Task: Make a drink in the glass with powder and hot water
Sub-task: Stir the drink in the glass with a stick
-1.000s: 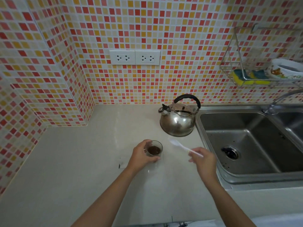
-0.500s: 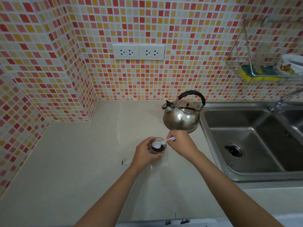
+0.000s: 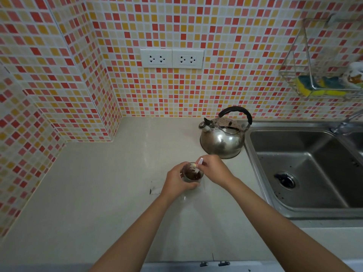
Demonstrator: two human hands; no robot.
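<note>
A small clear glass [image 3: 193, 176] with dark brown liquid stands on the pale counter [image 3: 110, 193]. My left hand [image 3: 176, 180] wraps around its left side and holds it. My right hand [image 3: 213, 169] pinches the handle of a white plastic spoon [image 3: 198, 164], whose bowl dips into the glass. A steel kettle [image 3: 223, 141] with a black handle sits just behind my right hand, next to the sink.
A steel sink [image 3: 306, 169] lies to the right, its tap [image 3: 345, 124] at the far right. A torn sachet [image 3: 156, 187] lies left of the glass. A wire rack [image 3: 314, 83] with sponges hangs on the tiled wall, near two sockets [image 3: 171, 58].
My right hand brought the spoon from the right over to the glass and lowered its bowl into the brown liquid. My left hand stayed on the glass.
</note>
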